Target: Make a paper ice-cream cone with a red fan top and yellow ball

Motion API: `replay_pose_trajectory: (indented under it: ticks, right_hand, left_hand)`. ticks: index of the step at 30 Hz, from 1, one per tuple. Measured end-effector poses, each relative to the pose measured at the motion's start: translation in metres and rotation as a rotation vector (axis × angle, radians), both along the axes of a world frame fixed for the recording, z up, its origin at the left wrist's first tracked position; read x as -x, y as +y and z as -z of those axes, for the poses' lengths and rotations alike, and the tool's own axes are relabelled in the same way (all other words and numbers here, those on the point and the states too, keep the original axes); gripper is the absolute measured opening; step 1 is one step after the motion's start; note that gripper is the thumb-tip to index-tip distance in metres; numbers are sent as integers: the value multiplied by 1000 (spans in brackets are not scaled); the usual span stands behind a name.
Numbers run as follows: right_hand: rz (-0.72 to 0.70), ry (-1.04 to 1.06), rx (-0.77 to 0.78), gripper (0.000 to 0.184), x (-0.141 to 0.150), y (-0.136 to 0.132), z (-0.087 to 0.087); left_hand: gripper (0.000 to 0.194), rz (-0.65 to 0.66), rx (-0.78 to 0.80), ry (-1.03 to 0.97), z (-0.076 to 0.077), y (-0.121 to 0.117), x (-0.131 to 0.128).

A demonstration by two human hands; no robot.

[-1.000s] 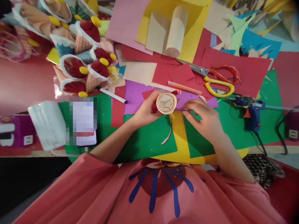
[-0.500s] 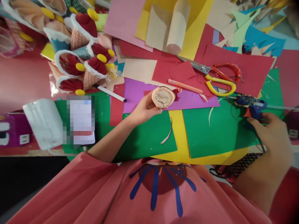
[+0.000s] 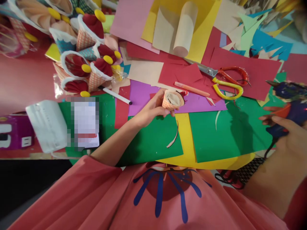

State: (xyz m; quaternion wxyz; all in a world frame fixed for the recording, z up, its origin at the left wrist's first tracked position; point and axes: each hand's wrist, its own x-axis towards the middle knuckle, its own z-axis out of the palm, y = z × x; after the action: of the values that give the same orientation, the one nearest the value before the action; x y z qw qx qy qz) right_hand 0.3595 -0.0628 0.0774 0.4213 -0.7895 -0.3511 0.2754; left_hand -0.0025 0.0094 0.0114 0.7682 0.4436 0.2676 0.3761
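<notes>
While your left hand [image 3: 153, 109] keeps its fingers curled snugly round the small checked cone [image 3: 168, 104], just off centre toward 1 o'clock | your right hand [image 3: 289, 134] grips the blue glue gun [image 3: 296, 112] at 3 o'clock, fingers by its orange trigger [image 3: 281, 111] | scissors [image 3: 211, 72] lie at 2 o'clock

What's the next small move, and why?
Probably bring the blue plastic glue gun over to the small orange-checked cone: the right hand holds the gun off to the right, while the left hand holds the cone with its crumpled cream filling exposed.
</notes>
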Motion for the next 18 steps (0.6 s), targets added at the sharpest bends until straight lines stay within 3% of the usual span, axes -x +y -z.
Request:
replay_pose_trajectory:
  ticks: [2,7,12,15,18]
  right_hand:
    - [-31,122,-19,15,16,7,-2]
    - [-396,473,-1,10,66,33,3]
    - [-564,616,-32,8,108,56,5]
    - [-613,625,-34,15,117,63,12]
    - [-582,477,-27,24,118,62,25]
  left_hand:
    - [40,-6,19,28,-2,1,0]
    - [42,-44,29,97,-5,2,3]
    - [41,-80,-22,141,-4,2,3]
    - [42,-105,-20,197,-3,2,2]
    - [43,-108,-7,238,-5,2,2]
